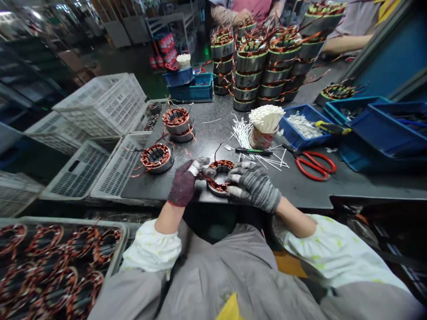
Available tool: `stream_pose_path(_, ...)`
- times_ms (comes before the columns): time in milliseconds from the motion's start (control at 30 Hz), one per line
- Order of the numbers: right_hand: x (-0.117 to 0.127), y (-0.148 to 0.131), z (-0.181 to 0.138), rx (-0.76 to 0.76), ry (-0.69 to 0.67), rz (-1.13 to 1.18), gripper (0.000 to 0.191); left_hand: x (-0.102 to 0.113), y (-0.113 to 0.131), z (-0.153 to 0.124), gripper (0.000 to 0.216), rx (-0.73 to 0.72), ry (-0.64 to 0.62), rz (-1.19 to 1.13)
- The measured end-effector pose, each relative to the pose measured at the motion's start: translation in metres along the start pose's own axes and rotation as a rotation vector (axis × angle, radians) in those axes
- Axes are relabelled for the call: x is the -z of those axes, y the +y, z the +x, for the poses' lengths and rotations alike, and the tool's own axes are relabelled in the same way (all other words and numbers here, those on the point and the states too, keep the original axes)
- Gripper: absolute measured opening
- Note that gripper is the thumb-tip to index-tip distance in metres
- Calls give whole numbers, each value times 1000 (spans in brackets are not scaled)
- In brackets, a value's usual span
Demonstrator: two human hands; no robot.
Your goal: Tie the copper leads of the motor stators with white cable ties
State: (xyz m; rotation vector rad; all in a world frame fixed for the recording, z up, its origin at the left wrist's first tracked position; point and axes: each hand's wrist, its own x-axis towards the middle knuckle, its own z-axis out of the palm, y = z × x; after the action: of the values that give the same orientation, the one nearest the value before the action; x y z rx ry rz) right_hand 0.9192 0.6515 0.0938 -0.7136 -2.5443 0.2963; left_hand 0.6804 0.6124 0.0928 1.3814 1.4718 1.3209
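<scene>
A motor stator (218, 189), a steel ring with copper windings, lies near the front edge of the dark table. My left hand (188, 177), in a maroon glove with white-wrapped fingertips, grips its left rim with the fingers closed. From the right, my right hand (255, 184) in a grey striped glove curls its fingers round the stator's side. One copper lead (216, 153) sticks up at the back of the ring. To the left sit another wound stator (156, 158) and a stack of stators (178, 124).
Behind my right hand are a black marker (253, 151), loose white ties (242, 131), a cup of white sticks (265, 122) and red-handled scissors (315, 165). Tall stator stacks (248, 78) stand at the back, blue bins (303, 126) on the right. A person's hand (243, 18) shows beyond.
</scene>
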Motion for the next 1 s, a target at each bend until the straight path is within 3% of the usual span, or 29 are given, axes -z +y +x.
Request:
stream_pose_path(67, 2, 2, 4, 5, -60, -3, 36, 5, -9, -13, 55, 84, 116, -85)
stream_pose_path(133, 9, 0, 8, -14, -126, -44, 36, 7, -14, -40, 43, -13, 130, 84)
stream_pose_path(200, 19, -5, 16, -63, -218, -109, 36, 4, -11, -66, 24, -340, -83, 319)
stream_pose_path(267, 28, -12, 26, -93, -330, -168, 34, -3, -2, -77, 21, -728, -317, 498)
stream_pose_path(333, 34, -16, 39, -89, -430, -216, 32, -8, 4, -68, 30, -919, -337, 639)
stream_pose_path(433, 38, -17, 58, -58, -511, -260, 41, -10, -1, -39, 37, -825, -154, 705)
stream_pose_path(500, 37, -14, 69, -41, -534, -225, 50, -8, -11, -26, 45, -742, -98, 670)
stream_pose_path(667, 26, -13, 68, -94, -564, -85, 52, -9, -21, -32, 46, -606, -48, 710)
stream_pose_path(833, 19, -16, 36, -102, -236, -100, 34, -12, -12, -34, 45, -571, -92, 694)
stream_pose_path(900, 19, -13, 33, -123, -246, -6, 32, -12, -10, -31, 45, -584, -123, 710)
stream_pose_path(1000, 23, -7, 40, -147, -386, 78, 23, -13, -10, -29, 50, -590, -97, 732)
